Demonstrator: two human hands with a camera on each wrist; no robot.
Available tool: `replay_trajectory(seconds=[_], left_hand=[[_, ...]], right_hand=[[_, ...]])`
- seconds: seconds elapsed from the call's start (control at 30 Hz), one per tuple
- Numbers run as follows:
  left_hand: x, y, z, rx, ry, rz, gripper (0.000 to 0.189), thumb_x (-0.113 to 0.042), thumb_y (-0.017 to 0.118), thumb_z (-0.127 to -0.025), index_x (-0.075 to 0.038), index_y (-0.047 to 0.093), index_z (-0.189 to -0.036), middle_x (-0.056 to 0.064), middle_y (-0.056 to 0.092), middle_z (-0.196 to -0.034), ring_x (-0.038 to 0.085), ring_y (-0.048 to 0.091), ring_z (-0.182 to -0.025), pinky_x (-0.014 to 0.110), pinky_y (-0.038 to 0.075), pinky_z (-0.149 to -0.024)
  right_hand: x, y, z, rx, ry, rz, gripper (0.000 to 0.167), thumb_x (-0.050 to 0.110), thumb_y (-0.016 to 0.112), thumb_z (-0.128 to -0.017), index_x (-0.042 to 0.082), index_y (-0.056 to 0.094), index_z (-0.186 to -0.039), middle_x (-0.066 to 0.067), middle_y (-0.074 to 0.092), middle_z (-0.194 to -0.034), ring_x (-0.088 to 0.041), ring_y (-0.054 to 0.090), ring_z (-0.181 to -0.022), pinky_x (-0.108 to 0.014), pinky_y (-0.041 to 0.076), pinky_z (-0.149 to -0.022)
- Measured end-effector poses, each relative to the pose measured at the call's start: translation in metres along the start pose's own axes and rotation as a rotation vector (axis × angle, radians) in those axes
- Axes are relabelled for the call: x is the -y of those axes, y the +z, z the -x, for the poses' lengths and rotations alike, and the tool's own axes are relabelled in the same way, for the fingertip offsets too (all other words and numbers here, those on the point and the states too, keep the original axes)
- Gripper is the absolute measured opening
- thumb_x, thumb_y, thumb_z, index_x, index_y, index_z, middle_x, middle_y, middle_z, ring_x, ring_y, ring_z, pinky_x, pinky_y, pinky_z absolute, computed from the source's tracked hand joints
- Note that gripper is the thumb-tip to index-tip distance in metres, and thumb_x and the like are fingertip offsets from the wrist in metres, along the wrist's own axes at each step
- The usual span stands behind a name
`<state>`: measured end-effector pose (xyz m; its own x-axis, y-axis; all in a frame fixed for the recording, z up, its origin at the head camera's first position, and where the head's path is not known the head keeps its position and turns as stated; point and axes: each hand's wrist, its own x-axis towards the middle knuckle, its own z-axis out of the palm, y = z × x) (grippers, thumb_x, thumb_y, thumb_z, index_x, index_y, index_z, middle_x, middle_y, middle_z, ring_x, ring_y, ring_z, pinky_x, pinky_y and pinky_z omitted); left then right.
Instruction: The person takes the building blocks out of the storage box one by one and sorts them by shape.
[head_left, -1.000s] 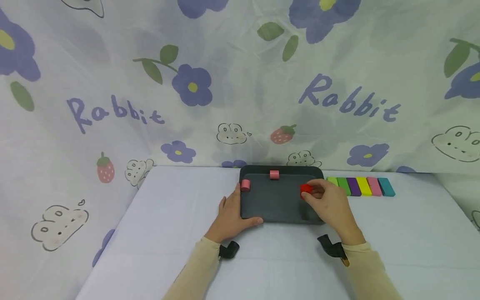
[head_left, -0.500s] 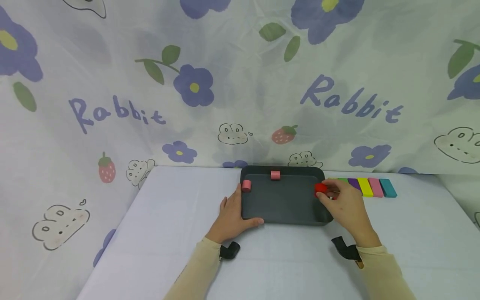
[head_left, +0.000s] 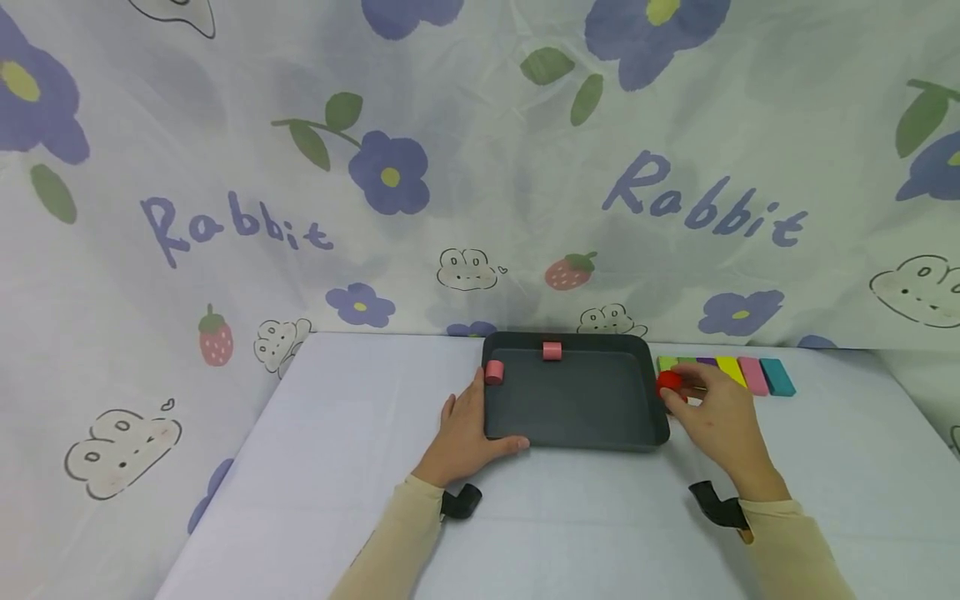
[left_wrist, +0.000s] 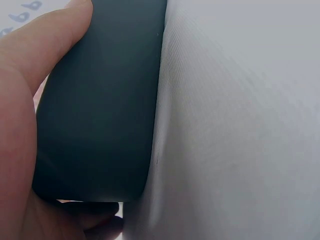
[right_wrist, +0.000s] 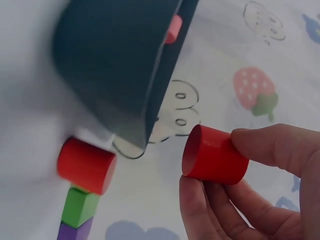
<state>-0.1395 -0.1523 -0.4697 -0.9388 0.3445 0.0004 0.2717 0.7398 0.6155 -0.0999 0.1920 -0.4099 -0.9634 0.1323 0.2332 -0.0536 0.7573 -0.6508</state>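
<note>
In the right wrist view, my right hand [right_wrist: 260, 185] pinches a red cylinder block [right_wrist: 215, 155] between thumb and fingers. The head view places this right hand [head_left: 723, 425] just past the right rim of the dark grey tray [head_left: 577, 408]. A second red cylinder block [right_wrist: 86, 165] lies on the table beside the tray, at the end of the coloured blocks. My left hand [head_left: 463, 437] rests at the tray's front left corner, straight fingers along the left side, thumb on the front rim. Two pink cylinder blocks are in the tray, one [head_left: 494, 372] at the left wall, one [head_left: 552, 351] at the back.
Right of the tray stands a row of coloured blocks, among them yellow [head_left: 731, 369], pink [head_left: 753, 375] and teal [head_left: 777, 377] ones, partly hidden by the right hand. A patterned curtain [head_left: 480, 167] hangs behind the white table [head_left: 585, 525].
My right hand has moved right with the red cylinder block, from over the tray to past its right rim. The left hand keeps its place at the corner.
</note>
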Motion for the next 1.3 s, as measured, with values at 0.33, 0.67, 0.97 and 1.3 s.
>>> replay_trajectory(seconds=[0.33, 0.67, 0.97, 1.3], left_hand=[[-0.003, -0.001, 0.003, -0.011, 0.011, 0.005, 0.13, -0.069, 0.074, -0.077, -0.004, 0.001, -0.161, 0.014, 0.02, -0.165, 0.027, 0.023, -0.151, 0.058, 0.005, -0.12], [-0.001, 0.0, 0.001, -0.007, -0.005, -0.003, 0.13, -0.071, 0.073, -0.076, -0.008, -0.002, -0.162, 0.011, 0.02, -0.166, 0.024, 0.022, -0.151, 0.055, 0.003, -0.121], [0.0, 0.001, 0.0, -0.006, -0.007, -0.009, 0.13, -0.072, 0.073, -0.076, -0.009, -0.003, -0.162, 0.011, 0.02, -0.166, 0.024, 0.022, -0.151, 0.055, 0.003, -0.121], [-0.001, -0.001, 0.002, 0.005, -0.016, -0.006, 0.13, -0.07, 0.074, -0.076, -0.008, -0.003, -0.162, 0.012, 0.021, -0.166, 0.025, 0.023, -0.151, 0.055, 0.004, -0.121]], right_hand=[[-0.023, -0.005, 0.0, -0.016, -0.02, -0.002, 0.039, 0.013, 0.068, -0.093, -0.007, 0.061, -0.126, -0.029, 0.065, -0.116, -0.046, 0.063, -0.103, -0.06, 0.055, -0.083], [-0.04, -0.01, -0.002, 0.004, 0.038, 0.041, 0.042, 0.015, 0.068, -0.094, -0.009, 0.059, -0.127, -0.034, 0.062, -0.118, -0.05, 0.062, -0.105, -0.061, 0.054, -0.084], [-0.05, -0.009, -0.005, 0.033, 0.05, 0.051, 0.043, 0.015, 0.069, -0.094, -0.012, 0.059, -0.126, -0.035, 0.063, -0.117, -0.051, 0.062, -0.103, -0.062, 0.053, -0.085], [-0.058, -0.006, -0.008, 0.076, 0.088, 0.104, 0.045, 0.016, 0.07, -0.093, -0.014, 0.058, -0.125, -0.036, 0.062, -0.116, -0.05, 0.061, -0.102, -0.062, 0.052, -0.086]])
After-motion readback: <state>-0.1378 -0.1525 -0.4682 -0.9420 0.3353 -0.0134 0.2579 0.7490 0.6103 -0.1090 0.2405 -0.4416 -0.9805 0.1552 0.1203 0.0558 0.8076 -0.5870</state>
